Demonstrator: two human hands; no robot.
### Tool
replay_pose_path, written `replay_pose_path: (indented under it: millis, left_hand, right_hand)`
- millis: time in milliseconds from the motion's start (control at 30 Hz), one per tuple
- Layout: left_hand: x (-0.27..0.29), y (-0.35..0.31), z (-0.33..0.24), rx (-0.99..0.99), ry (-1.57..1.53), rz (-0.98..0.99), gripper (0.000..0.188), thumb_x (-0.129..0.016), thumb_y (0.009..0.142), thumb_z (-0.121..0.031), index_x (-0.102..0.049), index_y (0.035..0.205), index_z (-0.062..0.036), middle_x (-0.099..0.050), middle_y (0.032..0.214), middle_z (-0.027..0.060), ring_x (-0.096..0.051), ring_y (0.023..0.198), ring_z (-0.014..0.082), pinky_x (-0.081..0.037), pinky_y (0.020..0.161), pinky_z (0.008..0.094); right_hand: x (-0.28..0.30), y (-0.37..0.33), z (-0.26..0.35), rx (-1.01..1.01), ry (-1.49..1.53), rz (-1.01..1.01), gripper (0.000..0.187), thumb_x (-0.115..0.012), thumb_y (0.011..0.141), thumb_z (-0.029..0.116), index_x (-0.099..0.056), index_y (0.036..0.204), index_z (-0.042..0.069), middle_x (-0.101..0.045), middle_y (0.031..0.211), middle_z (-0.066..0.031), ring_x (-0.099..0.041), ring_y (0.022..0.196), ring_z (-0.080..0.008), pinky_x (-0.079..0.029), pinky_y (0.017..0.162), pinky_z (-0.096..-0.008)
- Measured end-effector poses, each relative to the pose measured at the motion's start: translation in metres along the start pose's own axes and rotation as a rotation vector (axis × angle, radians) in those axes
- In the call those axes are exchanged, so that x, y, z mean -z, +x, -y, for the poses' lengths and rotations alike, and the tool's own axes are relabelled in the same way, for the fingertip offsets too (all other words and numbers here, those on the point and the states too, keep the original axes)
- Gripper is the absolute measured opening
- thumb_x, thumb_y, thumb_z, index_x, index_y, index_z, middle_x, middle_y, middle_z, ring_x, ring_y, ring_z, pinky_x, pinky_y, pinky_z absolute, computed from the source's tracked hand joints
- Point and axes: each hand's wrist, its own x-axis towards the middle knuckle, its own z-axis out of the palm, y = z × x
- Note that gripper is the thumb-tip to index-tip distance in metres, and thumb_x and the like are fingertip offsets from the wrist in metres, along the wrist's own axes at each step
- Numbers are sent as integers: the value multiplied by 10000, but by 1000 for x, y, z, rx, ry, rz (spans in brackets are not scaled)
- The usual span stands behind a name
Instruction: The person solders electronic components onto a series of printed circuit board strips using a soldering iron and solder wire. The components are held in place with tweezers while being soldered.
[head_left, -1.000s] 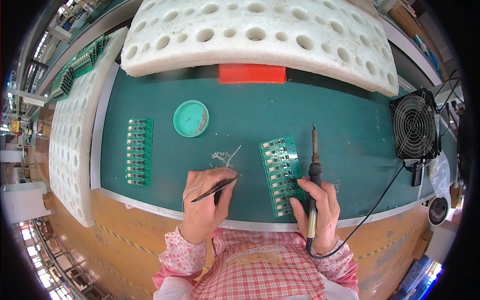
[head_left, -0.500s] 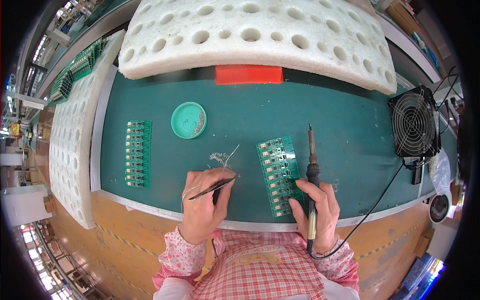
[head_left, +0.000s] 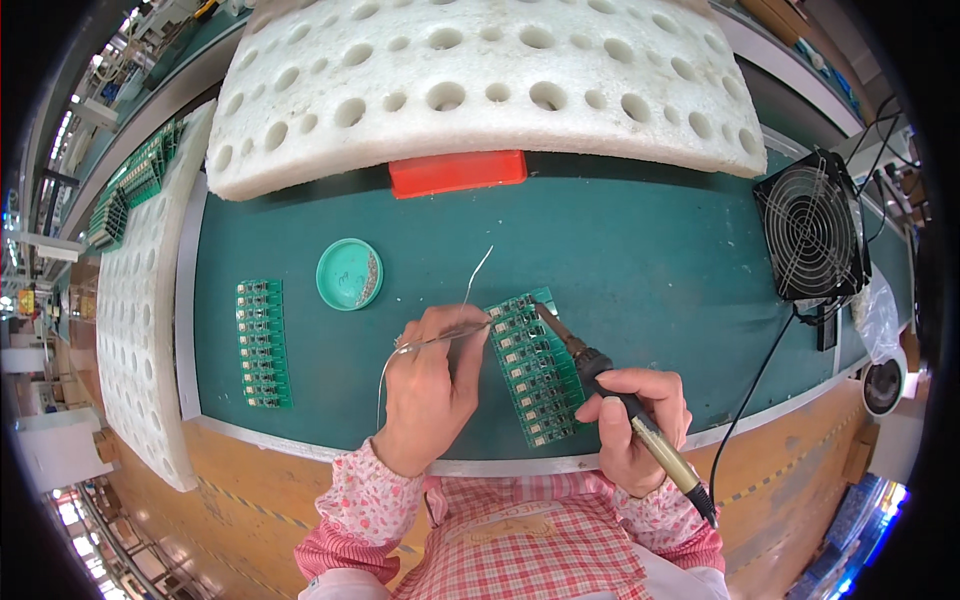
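Grey bits (head_left: pixel 372 280) being held in green dish (head_left: pixel 340 288) on desk (head_left: pixel 430 240); tweezers (head_left: pixel 440 338) being gripped by left fingers (head_left: pixel 468 368), soldering iron (head_left: pixel 590 363) by right fingers (head_left: pixel 642 382), over circuit board (head_left: pixel 535 372).

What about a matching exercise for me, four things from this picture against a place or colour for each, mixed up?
1. Iron
2. Dish
3. Tweezers
4. Fan

A. held in the left hand
B. black, at the far right of the bench
C. held in the right hand
D. green and round

Pairs: 1-C, 2-D, 3-A, 4-B
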Motion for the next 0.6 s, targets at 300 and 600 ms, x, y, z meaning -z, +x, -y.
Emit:
replay_pose_path:
  millis: [300, 600]
  left_hand:
    - [-5, 2, 1, 2, 19, -2, 118, -672, 899, 20, -655, 1015, 4, -690, 998, 116, -680, 884, 276, -529, 770, 334]
    - [-6, 3, 2, -35, 30, -21, 285, -708, 805, 91, -646, 1044, -52, -697, 995, 87, -663, 852, 278, -486, 778, 350]
  right_hand:
    - [-10, 3, -11, -21, 71, 27, 183, -737, 860, 57, -619, 984, -10, -658, 644, -63, -600, 479, -129, -469, 458, -271]
    - [-8, 11, -12, 21, 56, 154, 133, -614, 944, 84, -555, 983, -28, -666, 638, -97, -697, 551, -149, -548, 516, -257]
